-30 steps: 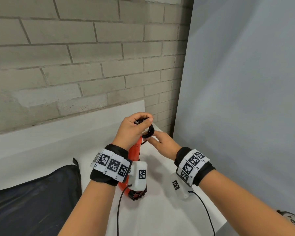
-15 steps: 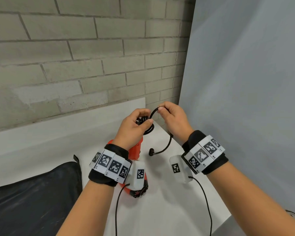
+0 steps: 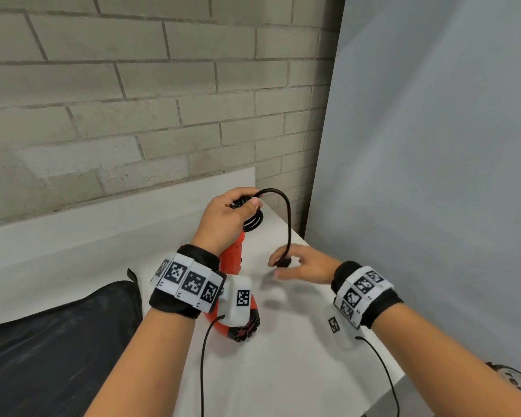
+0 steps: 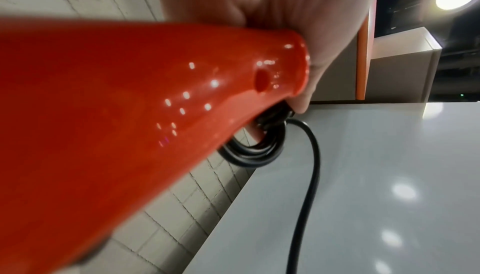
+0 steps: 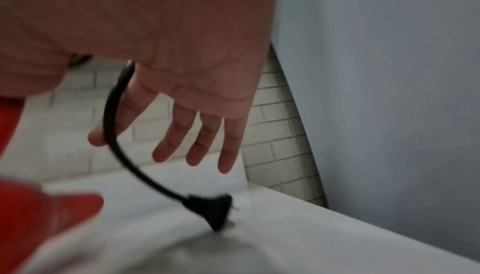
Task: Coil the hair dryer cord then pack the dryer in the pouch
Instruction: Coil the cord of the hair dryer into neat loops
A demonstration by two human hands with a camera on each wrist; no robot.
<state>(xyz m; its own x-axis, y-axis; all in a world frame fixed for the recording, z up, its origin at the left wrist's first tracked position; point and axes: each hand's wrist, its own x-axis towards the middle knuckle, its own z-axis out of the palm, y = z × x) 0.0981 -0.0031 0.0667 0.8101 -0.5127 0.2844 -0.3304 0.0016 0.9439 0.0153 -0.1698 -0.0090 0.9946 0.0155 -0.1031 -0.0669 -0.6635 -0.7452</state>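
Observation:
The red hair dryer point(image 3: 234, 260) stands tilted on the white table point(image 3: 283, 371), handle end up. My left hand point(image 3: 232, 210) grips that handle end point(image 4: 283, 73) together with black cord coils point(image 3: 254, 221). The coils point(image 4: 254, 153) hang just below my fingers. A loose cord tail point(image 3: 288, 218) arcs right and down to the plug point(image 3: 283, 262). My right hand point(image 3: 301, 264) hovers at the plug with fingers point(image 5: 197, 134) spread straight, holding nothing. The plug point(image 5: 215, 209) dangles just above the table. A black pouch point(image 3: 54, 347) lies at the left.
A brick wall point(image 3: 133, 100) rises behind the table and a grey panel point(image 3: 433, 145) stands close on the right. The table's right edge point(image 3: 403, 374) runs near my right forearm. Thin black sensor cables point(image 3: 203, 356) trail from both wrist units.
My right hand let go of the cord near the coil and dropped down to the hanging plug, fingers now spread. The left hand kept its grip on handle and coils.

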